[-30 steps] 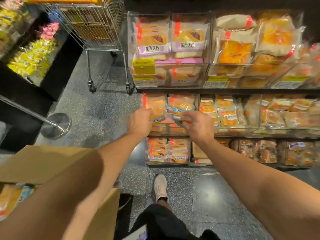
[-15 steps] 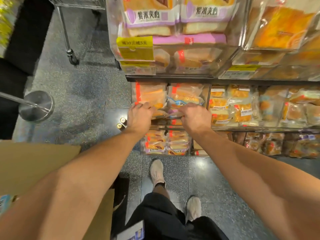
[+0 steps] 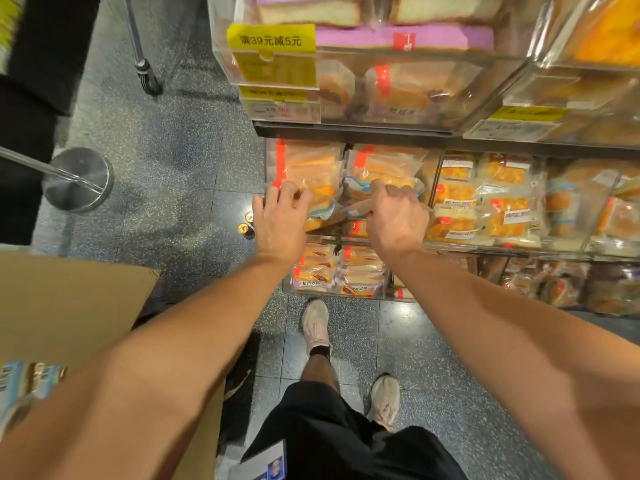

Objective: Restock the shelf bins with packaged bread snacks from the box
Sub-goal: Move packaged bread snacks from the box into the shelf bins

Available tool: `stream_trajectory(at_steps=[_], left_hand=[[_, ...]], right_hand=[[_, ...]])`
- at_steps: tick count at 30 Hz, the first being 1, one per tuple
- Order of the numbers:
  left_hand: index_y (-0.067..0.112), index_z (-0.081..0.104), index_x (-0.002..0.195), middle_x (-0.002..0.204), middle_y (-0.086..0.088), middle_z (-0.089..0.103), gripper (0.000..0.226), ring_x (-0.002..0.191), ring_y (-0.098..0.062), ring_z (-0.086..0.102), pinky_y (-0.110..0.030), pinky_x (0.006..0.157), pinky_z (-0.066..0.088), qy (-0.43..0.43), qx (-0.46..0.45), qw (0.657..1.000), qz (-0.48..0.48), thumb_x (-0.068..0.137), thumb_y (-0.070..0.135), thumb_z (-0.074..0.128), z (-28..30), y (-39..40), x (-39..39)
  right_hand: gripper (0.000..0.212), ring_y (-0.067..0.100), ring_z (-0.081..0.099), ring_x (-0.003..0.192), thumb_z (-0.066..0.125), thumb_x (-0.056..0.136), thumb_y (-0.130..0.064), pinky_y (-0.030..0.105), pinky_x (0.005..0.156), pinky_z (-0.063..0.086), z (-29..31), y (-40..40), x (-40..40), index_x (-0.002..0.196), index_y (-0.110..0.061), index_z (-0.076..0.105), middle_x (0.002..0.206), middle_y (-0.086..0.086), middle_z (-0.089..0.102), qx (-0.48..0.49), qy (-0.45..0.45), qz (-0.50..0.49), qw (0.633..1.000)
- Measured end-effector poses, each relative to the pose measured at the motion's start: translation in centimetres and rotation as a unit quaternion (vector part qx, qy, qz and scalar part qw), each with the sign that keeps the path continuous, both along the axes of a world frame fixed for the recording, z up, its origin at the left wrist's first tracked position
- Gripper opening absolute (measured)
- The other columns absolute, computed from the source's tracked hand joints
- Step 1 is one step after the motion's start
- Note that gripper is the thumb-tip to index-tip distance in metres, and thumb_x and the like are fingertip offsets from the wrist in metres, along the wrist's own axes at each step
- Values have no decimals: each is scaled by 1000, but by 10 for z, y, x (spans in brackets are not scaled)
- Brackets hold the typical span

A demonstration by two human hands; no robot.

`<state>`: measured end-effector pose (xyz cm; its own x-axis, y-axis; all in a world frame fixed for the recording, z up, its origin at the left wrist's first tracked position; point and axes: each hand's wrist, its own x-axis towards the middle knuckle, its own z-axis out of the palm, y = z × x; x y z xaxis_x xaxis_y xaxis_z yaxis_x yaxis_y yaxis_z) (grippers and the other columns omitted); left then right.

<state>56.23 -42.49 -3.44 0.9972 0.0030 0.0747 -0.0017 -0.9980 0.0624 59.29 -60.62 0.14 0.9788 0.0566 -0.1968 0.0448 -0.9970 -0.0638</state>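
A speckled grey shop floor (image 3: pixel 180 161) ran along a tall rack of clear plastic shelf bins (image 3: pixel 346 237), tiered so that each row's packets faced the aisle. At the person's left stood the brown cardboard box (image 3: pixel 69 306), flaps open, kept beside the leg, probably so that stock was within reach; a few blue-printed packets (image 3: pixel 20 386) showed in its corner. The middle-row bin at the left end held the clear-wrapped orange bread snacks (image 3: pixel 311 174) stacked flat, red seal strips upward.

Both arms reached into that bin. The left hand (image 3: pixel 280 216) had its fingers curled over the front edge of the left stack, pressing on a packet, seemingly to square it. The right hand (image 3: pixel 396 216) was closed around a packet in the right stack, apparently seating it. Two small gold-topped caps (image 3: pixel 246 225) lay on the floor just beside the bin.
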Motion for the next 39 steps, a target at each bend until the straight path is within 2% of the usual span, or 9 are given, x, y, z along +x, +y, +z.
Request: stream_trajectory(at_steps=[6, 12, 16, 19, 25, 30, 33, 37, 39], left_hand=[[22, 60, 111, 102, -1, 64, 34, 84, -23, 66, -35, 60, 55, 59, -71, 996, -4, 81, 16, 75, 4, -5, -10], [31, 47, 132, 117, -6, 53, 62, 95, -27, 60, -42, 68, 59, 75, -101, 992, 3, 81, 4, 69, 3, -6, -2], [32, 50, 137, 125, -8, 50, 74, 102, -28, 57, -42, 76, 58, 89, -74, 993, -22, 77, -8, 66, -7, -3, 3], [31, 50, 138, 126, -9, 50, 77, 105, -28, 57, -43, 86, 55, 90, -63, 993, -33, 75, -11, 65, -12, 2, 3], [31, 50, 139, 128, -7, 49, 73, 113, -27, 54, -41, 94, 51, 102, -69, 992, -41, 78, -5, 68, -9, -1, 5], [29, 44, 140, 127, -10, 49, 72, 109, -29, 54, -44, 94, 49, 79, -65, 994, -48, 79, -2, 66, -8, -2, 2], [29, 44, 140, 130, -9, 50, 72, 111, -30, 54, -47, 95, 45, 78, -46, 993, -80, 77, 4, 69, -6, -6, 1], [29, 40, 145, 138, -8, 46, 71, 122, -29, 50, -48, 107, 38, 118, -39, 989, -74, 83, 9, 66, -2, -9, 3], [28, 39, 147, 139, -8, 45, 70, 124, -29, 48, -48, 109, 37, 128, -35, 988, -75, 84, 12, 66, 0, -8, 3]], right_hand=[[49, 34, 52, 116, 53, 88, 2, 39, 71, 40, -4, 8, 13, 133, -17, 49, 120, 8, 62, -13, 1, 22, 1000], [58, 34, 47, 122, 63, 83, 1, 46, 82, 50, -12, 11, 21, 137, -17, 48, 133, 11, 50, 36, -11, 3, 999], [42, 33, 52, 108, 70, 76, -5, 43, 71, 55, -24, 2, -2, 117, -11, 59, 121, 10, 55, 120, -94, 28, 988], [28, 34, 60, 92, 63, 87, -18, 37, 63, 48, -31, -2, -21, 115, -16, 58, 101, 8, 64, 117, -38, -1, 992], [43, 33, 68, 90, 51, 93, -28, 42, 91, 48, -42, -2, -9, 135, -26, 58, 91, 9, 74, 133, 65, -12, 989], [56, 31, 51, 129, 55, 93, -32, 57, 115, 26, -48, -3, -15, 148, -31, 41, 137, 6, 60, 148, 72, 6, 986], [61, 33, 52, 128, 56, 94, -32, 53, 108, 38, -43, 0, -19, 151, -31, 35, 137, 7, 60, 163, 96, -5, 982], [50, 35, 67, 90, 50, 96, -30, 41, 81, 53, -35, -4, -18, 145, -31, 43, 94, 11, 72, 137, 100, -14, 985], [44, 34, 68, 94, 49, 97, -32, 40, 86, 56, -36, -5, -16, 141, -33, 50, 98, 9, 74, 147, 132, 8, 980]])
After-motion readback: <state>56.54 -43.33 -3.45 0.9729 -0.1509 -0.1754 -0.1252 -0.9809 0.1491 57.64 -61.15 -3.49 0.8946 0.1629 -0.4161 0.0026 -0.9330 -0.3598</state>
